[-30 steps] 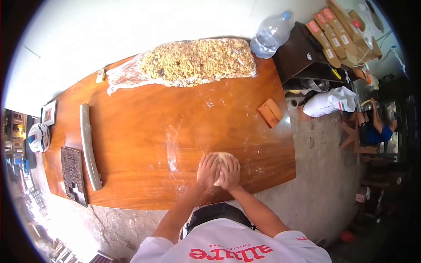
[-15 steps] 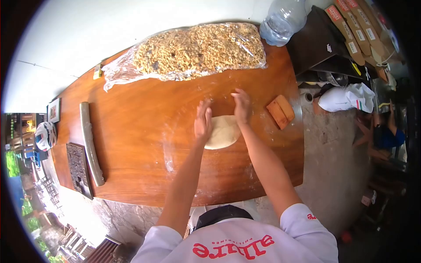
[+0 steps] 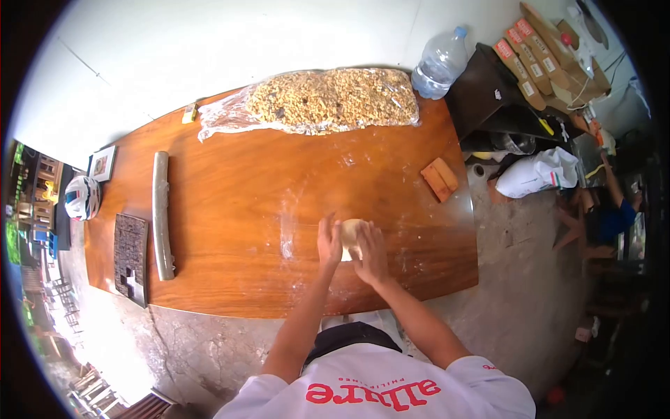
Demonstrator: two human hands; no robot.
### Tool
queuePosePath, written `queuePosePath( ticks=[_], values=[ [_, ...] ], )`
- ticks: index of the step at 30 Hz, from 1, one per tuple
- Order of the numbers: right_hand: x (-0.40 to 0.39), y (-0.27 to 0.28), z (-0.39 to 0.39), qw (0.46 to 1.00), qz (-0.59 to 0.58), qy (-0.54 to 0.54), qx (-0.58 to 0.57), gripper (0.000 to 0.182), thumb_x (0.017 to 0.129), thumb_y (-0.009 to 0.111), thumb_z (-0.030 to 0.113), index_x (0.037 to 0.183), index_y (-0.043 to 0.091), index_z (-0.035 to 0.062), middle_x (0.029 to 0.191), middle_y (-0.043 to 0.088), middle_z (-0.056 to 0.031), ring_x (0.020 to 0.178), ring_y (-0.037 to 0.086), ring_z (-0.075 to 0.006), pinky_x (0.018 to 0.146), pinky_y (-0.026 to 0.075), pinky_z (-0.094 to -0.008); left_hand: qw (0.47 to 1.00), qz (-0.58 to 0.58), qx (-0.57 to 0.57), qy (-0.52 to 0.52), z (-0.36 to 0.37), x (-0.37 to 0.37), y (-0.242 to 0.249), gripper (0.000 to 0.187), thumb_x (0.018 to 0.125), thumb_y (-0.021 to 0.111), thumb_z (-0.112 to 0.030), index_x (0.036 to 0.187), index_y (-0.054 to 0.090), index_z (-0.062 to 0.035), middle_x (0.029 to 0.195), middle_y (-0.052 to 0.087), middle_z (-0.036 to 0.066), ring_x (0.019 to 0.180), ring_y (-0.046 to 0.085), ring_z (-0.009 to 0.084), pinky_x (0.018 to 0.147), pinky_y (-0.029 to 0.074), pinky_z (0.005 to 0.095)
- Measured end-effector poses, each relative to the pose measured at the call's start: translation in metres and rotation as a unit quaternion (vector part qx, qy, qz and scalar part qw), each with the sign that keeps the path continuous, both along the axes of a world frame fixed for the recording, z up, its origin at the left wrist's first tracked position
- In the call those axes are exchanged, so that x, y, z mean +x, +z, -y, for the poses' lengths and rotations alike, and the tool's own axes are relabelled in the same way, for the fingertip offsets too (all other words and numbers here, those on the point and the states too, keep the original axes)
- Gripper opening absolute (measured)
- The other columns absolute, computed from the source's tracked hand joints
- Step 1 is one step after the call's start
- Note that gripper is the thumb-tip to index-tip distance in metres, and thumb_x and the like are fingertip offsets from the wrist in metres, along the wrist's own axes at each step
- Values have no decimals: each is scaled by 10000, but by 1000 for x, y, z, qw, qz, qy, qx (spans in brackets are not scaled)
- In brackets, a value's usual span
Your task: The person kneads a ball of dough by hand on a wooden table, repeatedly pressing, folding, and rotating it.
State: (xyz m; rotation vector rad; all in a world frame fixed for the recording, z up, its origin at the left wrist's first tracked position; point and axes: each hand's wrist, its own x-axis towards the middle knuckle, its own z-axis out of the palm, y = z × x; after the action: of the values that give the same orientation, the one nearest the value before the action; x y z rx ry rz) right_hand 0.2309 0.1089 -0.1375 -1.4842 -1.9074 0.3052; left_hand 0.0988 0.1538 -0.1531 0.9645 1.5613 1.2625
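A pale lump of dough (image 3: 351,232) lies on the wooden table near its front edge, between my two hands. My left hand (image 3: 330,242) rests against the dough's left side, fingers stretched forward. Over its right side lies my right hand (image 3: 371,253), with fingers spread and partly covering it. Both hands appear to touch the dough, though their undersides are hidden. White flour smudges mark the table (image 3: 230,209) around them. Further right lies a small orange-brown wooden block (image 3: 440,179).
A long grey roll (image 3: 162,216) and a dark carved panel (image 3: 131,258) lie at left, near a helmet (image 3: 82,197). At the back are a large plastic bag of yellowish pieces (image 3: 335,101) and a water bottle (image 3: 441,64). Another person's arm (image 3: 614,183) shows at far right.
My hands have drawn the dough toward the table's front edge. They have come closer together, and the right hand now covers part of the dough, which looks more compact. The view has shifted.
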Motion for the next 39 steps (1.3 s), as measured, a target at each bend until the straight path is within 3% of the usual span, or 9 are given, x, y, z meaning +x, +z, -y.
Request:
queuePosePath(
  ticks=[2,3,6,8,16,31,34,37,39],
  values=[
    [-1,11,34,997,68,23,18,520,963,630,282,1407,533,29,1411,570,-216,1346,497,-429,1127,379,-524,967,-168,114,-154,-2,5,-1,390,1016,559,-312,1247,657,-13,1237,665,194,1198,606,371,1035,454,428],
    [0,11,46,996,70,45,-18,492,953,639,270,1369,558,21,1392,582,-220,1329,510,-430,1112,394,-517,952,-164,-20,-259,3,5,12,363,979,587,-281,1235,675,-39,1236,672,178,1198,591,402,1049,452,440],
    [18,10,49,991,-14,98,-92,397,957,624,230,1276,615,-7,1337,615,-229,1288,542,-429,1086,425,-488,936,-246,99,-232,29,10,-13,341,961,596,-239,1218,685,-35,1252,669,170,1204,586,399,1053,450,459],
    [23,8,54,969,-175,-115,-130,338,970,591,182,1237,635,-21,1291,636,-238,1257,566,-425,1065,445,-464,927,-258,126,-240,55,8,-4,337,960,589,-194,1246,675,-38,1300,642,179,1237,570,392,1083,429,474],
    [-22,-37,49,994,22,-96,-50,476,1030,397,316,1393,562,55,1459,508,-205,1400,417,-414,1184,258,-552,909,-298,209,-204,87,-9,-24,403,962,591,-163,1349,612,-53,1376,583,188,1335,500,386,1145,370,528],
    [19,-59,-252,982,89,-158,-46,350,916,567,236,1225,644,89,1440,507,-176,1376,422,-401,1144,305,-585,906,-414,76,-49,-189,29,-45,411,1048,487,-272,1391,593,-71,1481,525,183,1440,395,404,1222,258,504],
    [34,-76,-270,995,10,-96,4,318,918,593,265,1157,689,78,1368,591,-150,1326,502,-352,1119,370,-518,944,-295,102,-103,-178,23,-43,434,1077,446,-316,1396,584,-56,1467,533,201,1438,397,404,1224,257,477],
    [72,-70,-262,824,-550,-51,-124,323,1003,552,282,1151,715,45,1282,682,-108,1226,614,-238,1065,450,-392,960,-218,32,-173,-125,20,-24,534,1088,381,-422,1418,561,-42,1459,533,227,1422,421,407,1191,311,453],
    [95,-55,-229,850,-497,-90,-151,331,1019,534,278,1169,708,40,1296,678,-94,1240,606,-222,1071,446,-386,973,-168,-32,-157,-78,24,-12,575,1084,366,-466,1426,556,-46,1436,547,247,1384,465,415,1145,368,451]
  ],
)
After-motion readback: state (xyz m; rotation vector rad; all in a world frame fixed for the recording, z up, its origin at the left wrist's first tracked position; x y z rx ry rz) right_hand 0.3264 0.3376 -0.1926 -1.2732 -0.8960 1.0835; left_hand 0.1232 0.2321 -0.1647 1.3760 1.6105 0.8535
